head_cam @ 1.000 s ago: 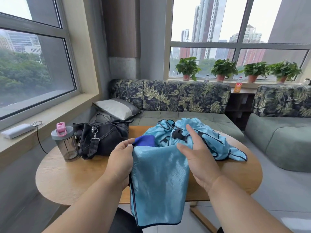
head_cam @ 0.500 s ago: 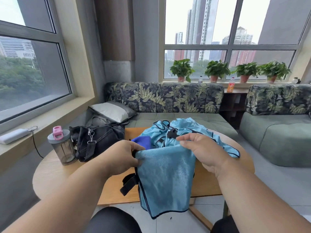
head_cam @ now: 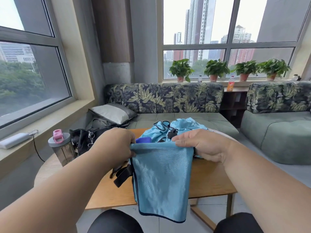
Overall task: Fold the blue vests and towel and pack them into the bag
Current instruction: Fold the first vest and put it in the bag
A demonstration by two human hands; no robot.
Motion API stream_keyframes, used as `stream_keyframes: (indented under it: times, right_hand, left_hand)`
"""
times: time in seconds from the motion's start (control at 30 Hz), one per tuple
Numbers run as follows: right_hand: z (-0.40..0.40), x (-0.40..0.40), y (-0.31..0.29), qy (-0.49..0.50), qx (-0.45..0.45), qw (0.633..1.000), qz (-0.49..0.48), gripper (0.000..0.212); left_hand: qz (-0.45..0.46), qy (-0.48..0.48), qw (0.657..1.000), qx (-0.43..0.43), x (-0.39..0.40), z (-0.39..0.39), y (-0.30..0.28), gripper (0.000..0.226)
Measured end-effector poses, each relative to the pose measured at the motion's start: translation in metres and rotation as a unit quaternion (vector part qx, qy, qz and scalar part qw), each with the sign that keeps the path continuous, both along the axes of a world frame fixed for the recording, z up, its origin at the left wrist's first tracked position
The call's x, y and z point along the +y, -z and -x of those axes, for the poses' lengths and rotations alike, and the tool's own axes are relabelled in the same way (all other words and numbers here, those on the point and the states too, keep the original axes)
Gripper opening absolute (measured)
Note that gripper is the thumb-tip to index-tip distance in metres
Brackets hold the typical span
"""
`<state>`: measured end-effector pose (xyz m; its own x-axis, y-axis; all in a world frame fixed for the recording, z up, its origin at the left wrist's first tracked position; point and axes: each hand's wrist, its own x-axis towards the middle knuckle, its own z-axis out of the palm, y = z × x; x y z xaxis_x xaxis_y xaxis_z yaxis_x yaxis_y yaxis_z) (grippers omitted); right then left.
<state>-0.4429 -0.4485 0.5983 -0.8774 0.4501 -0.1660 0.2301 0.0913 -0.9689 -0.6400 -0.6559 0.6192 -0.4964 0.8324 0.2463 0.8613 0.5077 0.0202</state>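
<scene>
While the left hand (head_cam: 116, 145) and right hand (head_cam: 202, 145) each pinch a top corner of the blue vest (head_cam: 161, 179) hanging at frame centre, folding is under way; next, bring its edges together before the black bag (head_cam: 84, 140), centre left.

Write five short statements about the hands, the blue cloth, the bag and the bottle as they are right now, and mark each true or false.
1. Both hands grip the top edge of the hanging blue vest. True: left hand, right hand.
2. The black bag sits right of the vest. False: it sits left.
3. The water bottle has a pink cap piece. True.
4. The held vest lies flat on the table. False: it hangs over the near edge.
5. The bottle lies on its side. False: it is upright.
</scene>
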Motion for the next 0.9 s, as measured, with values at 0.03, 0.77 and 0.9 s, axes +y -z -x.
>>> stream_keyframes:
  times: [0.03,0.77,0.9]
  right_hand:
    - [0.0,0.001,-0.003,-0.013,-0.014,1.0,-0.017,0.028]
    - [0.095,0.046,-0.062,0.121,-0.024,0.883,-0.453,0.037]
    - [0.102,0.045,-0.069,0.148,0.063,0.885,-0.437,0.035]
  left_hand:
    - [-0.001,0.002,1.0,0.011,0.0,0.001,0.0,0.023]
    - [-0.115,-0.019,0.993,-0.008,0.051,0.109,-0.047,0.006]
    - [-0.246,-0.009,0.969,0.015,0.037,0.113,-0.048,0.004]
